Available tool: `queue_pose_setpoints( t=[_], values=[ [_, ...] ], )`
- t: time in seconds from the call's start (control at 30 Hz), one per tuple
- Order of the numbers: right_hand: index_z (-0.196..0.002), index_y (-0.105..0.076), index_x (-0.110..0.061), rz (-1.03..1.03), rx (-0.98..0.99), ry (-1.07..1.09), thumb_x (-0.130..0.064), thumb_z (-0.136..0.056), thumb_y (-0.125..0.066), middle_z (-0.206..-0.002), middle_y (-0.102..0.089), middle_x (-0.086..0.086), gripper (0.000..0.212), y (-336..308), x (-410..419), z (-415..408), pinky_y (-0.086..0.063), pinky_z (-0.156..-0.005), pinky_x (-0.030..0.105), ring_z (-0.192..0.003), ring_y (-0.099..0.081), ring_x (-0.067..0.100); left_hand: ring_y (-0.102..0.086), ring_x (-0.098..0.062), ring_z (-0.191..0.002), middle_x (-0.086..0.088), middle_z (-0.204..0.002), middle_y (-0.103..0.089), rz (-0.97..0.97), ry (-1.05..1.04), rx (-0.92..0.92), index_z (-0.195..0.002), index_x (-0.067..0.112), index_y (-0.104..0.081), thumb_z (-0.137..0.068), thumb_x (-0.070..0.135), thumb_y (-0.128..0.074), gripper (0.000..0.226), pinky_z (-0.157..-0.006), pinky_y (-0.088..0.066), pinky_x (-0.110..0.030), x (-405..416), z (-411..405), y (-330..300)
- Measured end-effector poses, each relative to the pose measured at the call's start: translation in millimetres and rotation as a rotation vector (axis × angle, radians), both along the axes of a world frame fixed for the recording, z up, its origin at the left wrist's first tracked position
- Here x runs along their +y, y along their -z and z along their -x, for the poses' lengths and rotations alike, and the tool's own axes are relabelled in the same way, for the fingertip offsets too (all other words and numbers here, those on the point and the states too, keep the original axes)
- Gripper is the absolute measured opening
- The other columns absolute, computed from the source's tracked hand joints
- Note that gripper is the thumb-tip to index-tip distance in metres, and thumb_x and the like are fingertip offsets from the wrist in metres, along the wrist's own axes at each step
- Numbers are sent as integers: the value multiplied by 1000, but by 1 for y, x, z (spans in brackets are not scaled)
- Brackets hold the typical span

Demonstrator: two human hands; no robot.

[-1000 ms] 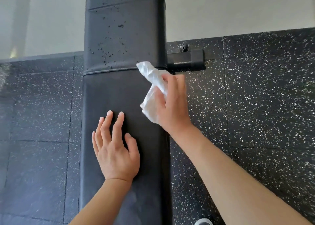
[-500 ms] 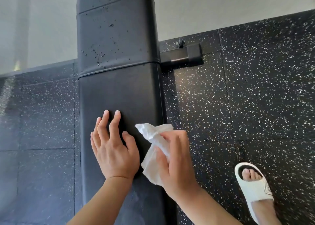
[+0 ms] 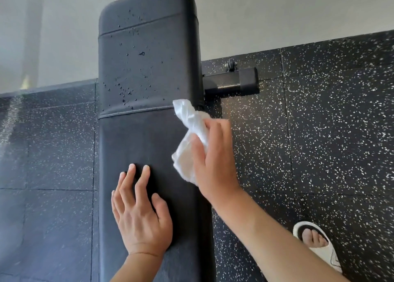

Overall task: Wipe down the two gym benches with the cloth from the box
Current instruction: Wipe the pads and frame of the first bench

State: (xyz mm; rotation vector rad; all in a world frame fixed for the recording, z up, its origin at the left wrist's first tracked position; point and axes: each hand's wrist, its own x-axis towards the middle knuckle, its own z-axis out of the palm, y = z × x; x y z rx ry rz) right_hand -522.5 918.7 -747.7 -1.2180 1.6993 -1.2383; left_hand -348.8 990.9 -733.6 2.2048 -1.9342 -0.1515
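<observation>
A long black padded gym bench [image 3: 147, 132] runs away from me up the middle of the view. Its far section is sprinkled with small dark specks. My left hand [image 3: 139, 211] lies flat on the near pad with fingers straight and spread. My right hand [image 3: 213, 160] grips a crumpled white cloth [image 3: 189, 136] against the bench's right edge, just below the seam between the two pads. Only this one bench is in view, and the box is out of sight.
Black rubber floor tiles with white flecks [image 3: 319, 143] surround the bench. A black metal foot bar with a small wheel [image 3: 232, 83] sticks out to the right of the bench. My foot in a white slide sandal [image 3: 317, 243] stands at the lower right. A pale wall [image 3: 277, 15] lies beyond.
My right hand dragged the cloth down the bench's right edge toward me, then pushed it back up to the seam. My left hand has stayed flat on the pad.
</observation>
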Motion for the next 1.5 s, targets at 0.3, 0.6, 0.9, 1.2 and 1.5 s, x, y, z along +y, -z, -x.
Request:
queue_pose_setpoints(
  t=[0.3,0.6,0.9,1.2,1.5],
  values=[
    [-129,-49,-23,-20,-62,-92,-22,-103,-47,-123,-42,-10,27,3,92,-13,-46,-96,36,-112,-51,20,-26,-29,-157,-1,-166,-36,-10,0,8,-152,23,-48,-91,25,-39,61,-126,-22,-58,0,3,-2],
    [-129,-49,-4,-43,-61,68,-15,-103,-55,-123,-47,7,29,7,6,-6,-47,-100,48,-110,-50,24,-28,-27,-156,2,-165,-37,29,12,18,-152,27,-48,-94,27,-40,58,-126,-23,-53,1,0,0],
    [-132,-42,-22,-147,-147,2,-39,-107,-43,-119,-44,-8,29,4,163,-33,-46,-97,31,-112,-51,15,-30,-28,-154,3,-164,-38,50,9,50,-151,28,-49,-94,27,-40,58,-126,-24,-53,2,1,-1],
    [-127,-47,1,-135,-30,44,-27,-104,-48,-123,-48,12,36,0,65,-19,-45,-100,50,-110,-50,29,-31,-28,-154,4,-164,-37,58,15,32,-152,29,-48,-94,24,-43,58,-126,-25,-51,2,0,0],
    [-129,-46,-1,-147,13,21,-24,-107,-48,-125,-48,11,31,0,16,-5,-46,-98,47,-111,-51,27,-29,-26,-156,5,-166,-35,43,18,6,-152,28,-47,-94,26,-42,58,-127,-23,-49,2,-3,3]
  ],
)
